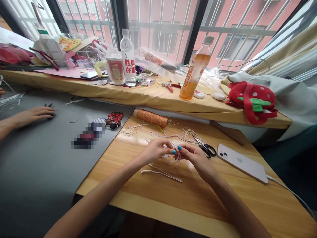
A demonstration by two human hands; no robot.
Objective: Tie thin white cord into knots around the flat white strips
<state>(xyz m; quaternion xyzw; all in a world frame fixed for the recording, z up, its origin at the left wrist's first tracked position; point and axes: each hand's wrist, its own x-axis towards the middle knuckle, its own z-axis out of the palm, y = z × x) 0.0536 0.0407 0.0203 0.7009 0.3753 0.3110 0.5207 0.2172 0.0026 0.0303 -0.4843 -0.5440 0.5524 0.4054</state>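
Note:
My left hand (158, 148) and my right hand (192, 156) meet over the wooden table, thumbs and forefingers pinched together. Between them is a small bundle of white cord (176, 159), its loose ends curling out below the fingertips; its centre is partly hidden by the fingers. Cut lengths of white cord (162, 172) lie on the wood just under my hands. Beyond my right hand sit black-handled scissors (208, 149), beside a loose tangle of pale cord (189, 135). A spool of orange thread (151, 117) rests on its side behind my left hand.
A white phone (241, 162) with a charging cable lies at right. On the cloth-covered ledge stand a tea bottle (195, 69), a water bottle (128, 59) and a red bag (252, 100). Another person's hand (32, 115) is on the grey table (49, 165), near a patch pile (115, 119).

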